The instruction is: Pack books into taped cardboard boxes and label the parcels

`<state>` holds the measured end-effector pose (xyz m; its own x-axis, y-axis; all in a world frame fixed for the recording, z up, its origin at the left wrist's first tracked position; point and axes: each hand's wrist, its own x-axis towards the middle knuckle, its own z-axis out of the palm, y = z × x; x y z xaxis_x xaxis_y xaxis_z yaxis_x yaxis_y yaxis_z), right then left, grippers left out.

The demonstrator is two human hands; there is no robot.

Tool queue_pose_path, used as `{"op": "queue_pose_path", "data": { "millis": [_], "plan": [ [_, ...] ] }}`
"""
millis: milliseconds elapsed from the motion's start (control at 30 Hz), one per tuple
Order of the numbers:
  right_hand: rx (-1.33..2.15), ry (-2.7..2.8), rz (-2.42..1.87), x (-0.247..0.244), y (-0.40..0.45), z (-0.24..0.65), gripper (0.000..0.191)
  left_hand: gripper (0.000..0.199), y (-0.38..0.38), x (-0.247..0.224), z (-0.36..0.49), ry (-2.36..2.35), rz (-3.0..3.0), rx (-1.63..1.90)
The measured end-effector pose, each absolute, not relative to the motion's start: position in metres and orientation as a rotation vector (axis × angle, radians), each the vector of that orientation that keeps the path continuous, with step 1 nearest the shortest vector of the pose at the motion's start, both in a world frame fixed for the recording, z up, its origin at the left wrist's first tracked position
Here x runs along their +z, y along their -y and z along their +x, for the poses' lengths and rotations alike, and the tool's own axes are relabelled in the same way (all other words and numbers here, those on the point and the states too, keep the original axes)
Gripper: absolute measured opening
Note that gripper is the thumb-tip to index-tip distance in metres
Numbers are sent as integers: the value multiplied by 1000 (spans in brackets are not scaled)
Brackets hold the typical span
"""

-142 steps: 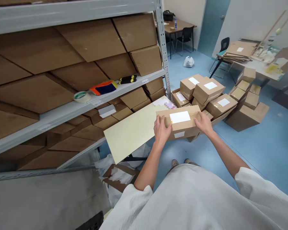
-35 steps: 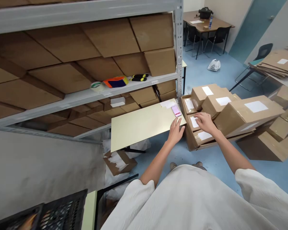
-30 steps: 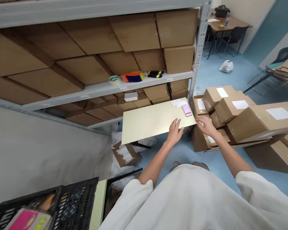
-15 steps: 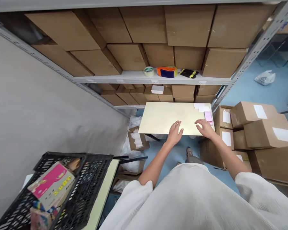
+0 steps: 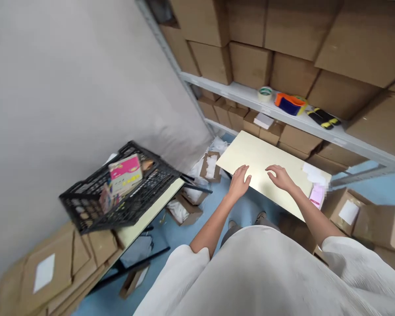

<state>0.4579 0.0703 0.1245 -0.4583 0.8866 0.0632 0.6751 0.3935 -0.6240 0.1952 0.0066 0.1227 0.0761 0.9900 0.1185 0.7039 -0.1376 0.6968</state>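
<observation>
My left hand (image 5: 239,182) is over the near edge of a pale yellow table (image 5: 250,151), fingers apart and holding nothing. To its right, my right hand (image 5: 279,177) hovers above the same tabletop, loosely curved, thumb apart from the fingers, with nothing in it. Whether either hand touches the surface, I cannot tell. A phone with a pink screen (image 5: 317,195) lies at the table's right end, close to my right forearm. White paper slips (image 5: 314,173) are just beyond the phone.
A black plastic crate (image 5: 131,215) with colourful boxed items stands on a side table at left. Flattened cardboard (image 5: 61,263) lies near it. Shelving holds brown boxes, a tape roll (image 5: 265,94), an orange-blue tape dispenser (image 5: 289,104) and black-yellow cutters (image 5: 323,117). Cartons (image 5: 349,213) stand at right.
My view has turned left, so the shelf and table appear shifted right and tilted, and more of the crate and side table shows. Both hands keep nearly the same pose.
</observation>
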Motion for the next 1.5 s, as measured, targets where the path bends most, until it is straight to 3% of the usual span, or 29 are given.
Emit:
{"op": "queue_pose_path", "data": {
  "millis": [267,733,1500],
  "plan": [
    [847,2585,-817,138,-81,289,31,47,75,126,73,-2041,1645,999],
    [1040,2751,-226,128,18,25,28,47,247,121,-110,-2463,1235,1137],
    [1246,2756,386,133,39,-224,25,44,293,121,-258,-2747,740,1183]
  ]
}}
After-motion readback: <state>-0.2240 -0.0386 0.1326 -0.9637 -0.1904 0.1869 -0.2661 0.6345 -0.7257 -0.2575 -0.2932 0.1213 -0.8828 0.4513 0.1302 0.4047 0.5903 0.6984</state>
